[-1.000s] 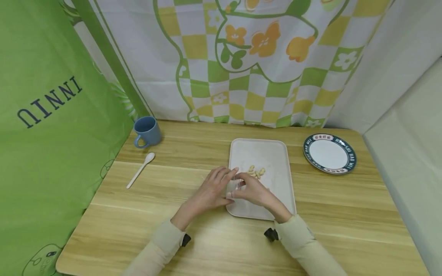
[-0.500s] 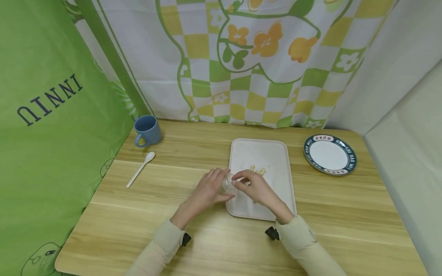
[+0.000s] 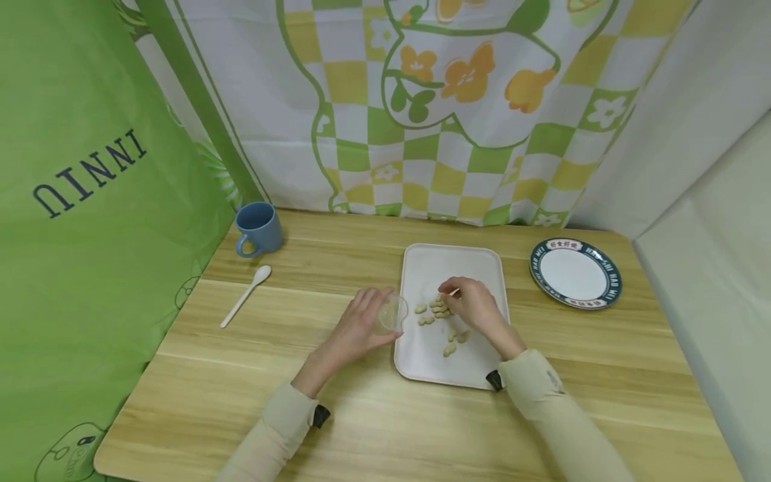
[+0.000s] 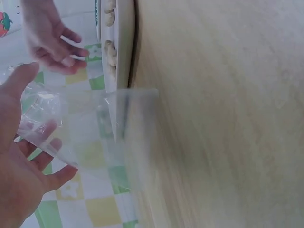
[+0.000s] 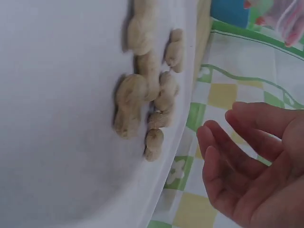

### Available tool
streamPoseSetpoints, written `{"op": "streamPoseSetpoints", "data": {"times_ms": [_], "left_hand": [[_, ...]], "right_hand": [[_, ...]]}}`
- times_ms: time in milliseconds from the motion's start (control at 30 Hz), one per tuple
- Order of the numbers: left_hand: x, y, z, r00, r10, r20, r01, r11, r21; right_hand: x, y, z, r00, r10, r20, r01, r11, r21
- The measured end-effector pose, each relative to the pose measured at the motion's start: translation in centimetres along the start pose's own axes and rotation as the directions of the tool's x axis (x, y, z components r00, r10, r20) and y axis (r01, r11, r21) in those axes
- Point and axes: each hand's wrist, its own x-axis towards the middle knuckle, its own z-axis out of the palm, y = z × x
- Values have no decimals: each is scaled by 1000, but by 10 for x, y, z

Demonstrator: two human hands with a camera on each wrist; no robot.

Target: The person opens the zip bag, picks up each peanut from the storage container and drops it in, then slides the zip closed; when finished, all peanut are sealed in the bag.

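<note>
My left hand point(image 3: 360, 320) holds a clear, see-through cup point(image 3: 393, 313) at the left edge of the pale tray point(image 3: 421, 358). Thumb and fingers curve round the cup's sides in the left wrist view, where no contents show through its wall point(image 4: 90, 133). Over the tray is my right hand point(image 3: 477, 306), its fingertips close above a cluster of unshelled peanuts point(image 3: 426, 320). Seen from the right wrist, this hand point(image 5: 256, 166) has loosely bent fingers and nothing between them. Several peanuts point(image 5: 130, 104) lie there on the tray's surface.
A blue mug point(image 3: 259, 229) stands at the back left, with a white spoon point(image 3: 245, 296) in front of it. To the right of the tray sits a white plate point(image 3: 572, 273) with a dark patterned rim. A checked curtain point(image 3: 415, 167) hangs behind the table.
My right hand has moved off the cup, rightward and away from me, to over the peanuts. More peanuts now show on the tray. The left hand stays at the cup.
</note>
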Motion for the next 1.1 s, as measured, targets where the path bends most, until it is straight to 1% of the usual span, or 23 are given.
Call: {"op": "streamPoseSetpoints", "data": {"times_ms": [133,200,333,467,600,700,867,967,1100], "left_hand": [[-1,-2,-2,999,-32,5,32,999,-31],[-1,-3,-2,999,-45,10,46,998,-53],[-1,-4,-2,997,-73,32,76,992,-105],[-2,-3,-2,994,-99,49,104,986,-132],[-1,-3,-3,994,-100,40,105,983,-149],[0,-3,-3,995,-92,29,95,984,-151],[0,-2,-3,995,-92,31,96,984,-152],[0,-1,-3,994,-97,39,102,983,-153],[0,-1,-2,995,-94,42,99,983,-153]], "right_hand": [[-1,0,11,994,-80,72,83,995,-52],[-3,-2,18,990,-100,99,109,990,-87],[-6,-5,28,993,-71,95,85,983,-160],[-6,-6,34,994,-77,78,91,977,-193],[-5,-7,36,992,-96,83,113,967,-228],[-3,-7,37,990,-89,108,115,959,-260],[-3,-7,40,987,-77,141,117,946,-303],[-2,-7,41,987,-85,138,125,941,-316],[-2,-9,43,986,-87,144,129,941,-314]]}}
